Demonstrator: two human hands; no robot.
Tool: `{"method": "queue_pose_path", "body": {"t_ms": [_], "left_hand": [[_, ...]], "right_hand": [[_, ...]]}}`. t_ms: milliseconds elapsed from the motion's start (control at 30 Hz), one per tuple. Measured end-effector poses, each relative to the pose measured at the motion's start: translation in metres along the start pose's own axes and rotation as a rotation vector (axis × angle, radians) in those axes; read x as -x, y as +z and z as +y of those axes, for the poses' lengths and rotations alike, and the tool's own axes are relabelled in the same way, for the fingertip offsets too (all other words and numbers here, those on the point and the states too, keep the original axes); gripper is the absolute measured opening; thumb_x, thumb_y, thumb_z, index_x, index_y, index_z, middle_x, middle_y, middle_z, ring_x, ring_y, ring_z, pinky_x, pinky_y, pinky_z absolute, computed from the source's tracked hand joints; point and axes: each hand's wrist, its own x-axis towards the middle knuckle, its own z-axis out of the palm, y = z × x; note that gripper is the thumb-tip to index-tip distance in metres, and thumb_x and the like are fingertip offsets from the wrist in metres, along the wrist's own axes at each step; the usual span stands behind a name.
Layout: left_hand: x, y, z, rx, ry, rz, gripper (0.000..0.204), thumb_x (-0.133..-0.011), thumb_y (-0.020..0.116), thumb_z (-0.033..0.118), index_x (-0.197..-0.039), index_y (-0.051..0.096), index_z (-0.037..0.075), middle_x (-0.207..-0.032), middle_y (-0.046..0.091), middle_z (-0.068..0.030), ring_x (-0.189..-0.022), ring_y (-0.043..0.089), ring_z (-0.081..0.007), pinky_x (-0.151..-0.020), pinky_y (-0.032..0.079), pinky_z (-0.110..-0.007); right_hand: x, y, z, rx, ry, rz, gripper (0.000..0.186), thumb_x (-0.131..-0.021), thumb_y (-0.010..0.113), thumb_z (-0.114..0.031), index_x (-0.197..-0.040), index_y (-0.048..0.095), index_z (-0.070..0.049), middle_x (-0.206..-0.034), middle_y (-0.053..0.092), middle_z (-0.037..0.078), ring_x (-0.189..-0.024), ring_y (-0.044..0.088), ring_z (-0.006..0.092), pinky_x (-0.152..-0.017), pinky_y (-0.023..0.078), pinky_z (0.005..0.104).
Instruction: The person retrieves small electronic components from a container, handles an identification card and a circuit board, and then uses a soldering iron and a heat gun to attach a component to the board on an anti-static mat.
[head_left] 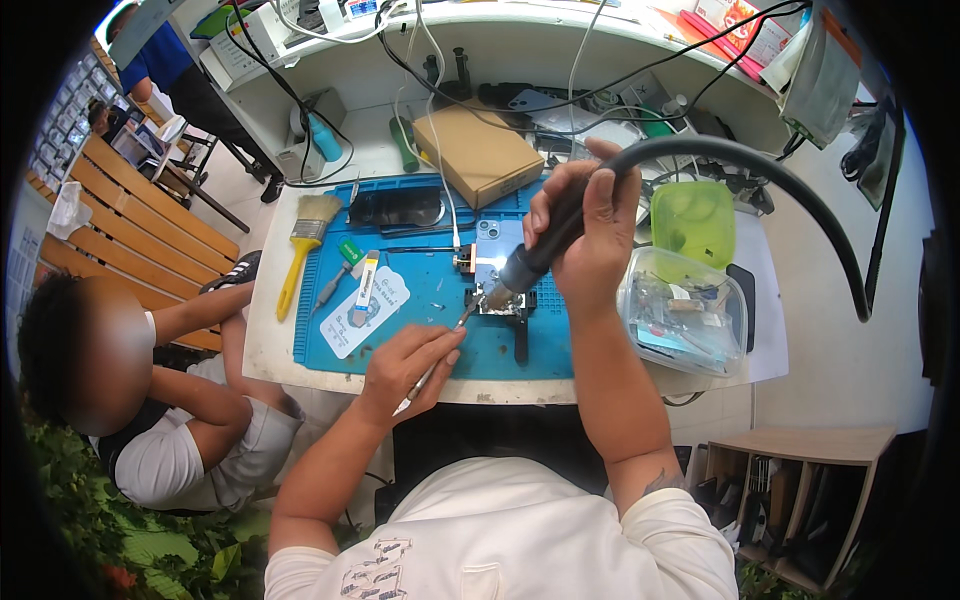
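Observation:
My right hand (pixel 600 235) is wrapped round the black handle of a hot air gun (pixel 525 266), whose thick hose arches away to the right. Its nozzle points down at a light-blue smartphone (pixel 489 250) in a small black clamp holder (pixel 521 342). Between the fingers of my left hand (pixel 405 372) is a slim metal pick-like tool (pixel 463 320); its exact kind is too small to tell. The tool's tip meets the phone's lower end, close beside the nozzle. Shiny metal shows there, but the nozzle partly covers the spot.
On the blue mat (pixel 420 345) lie a white card (pixel 362 318), a dark phone panel (pixel 395 207) and a yellow-handled brush (pixel 300 258). Behind stands a cardboard box (pixel 478 150). Plastic tubs (pixel 690 310) are at right; cables hang above. A person (pixel 180 400) sits at left.

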Motion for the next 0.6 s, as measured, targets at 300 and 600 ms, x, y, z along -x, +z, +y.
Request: {"method": "queue_pose_path", "body": {"t_ms": [300, 600], "left_hand": [[-0.006, 0.003, -0.001, -0.07, 0.001, 0.016, 0.033, -0.087, 0.075, -0.007, -0.119, 0.075, 0.0, -0.106, 0.074, -0.0175, -0.088, 0.073, -0.0313, -0.075, 0.059, -0.036], [-0.003, 0.011, -0.002, -0.137, 0.045, -0.023, 0.039, -0.085, 0.073, -0.01, -0.123, 0.074, 0.0, -0.109, 0.073, -0.0168, -0.089, 0.073, -0.0307, -0.075, 0.058, -0.037]], "right_hand": [[0.0, 0.001, 0.005, 0.029, -0.031, 0.016, 0.04, -0.113, 0.052, -0.031, -0.143, 0.04, -0.008, -0.099, 0.059, 0.007, -0.073, 0.061, 0.0154, -0.061, 0.055, 0.0306], [0.004, 0.0, 0.021, 0.195, -0.125, -0.089, 0.04, -0.113, 0.05, -0.031, -0.145, 0.039, -0.009, -0.105, 0.058, 0.008, -0.079, 0.062, 0.0179, -0.071, 0.057, 0.0351]]}}
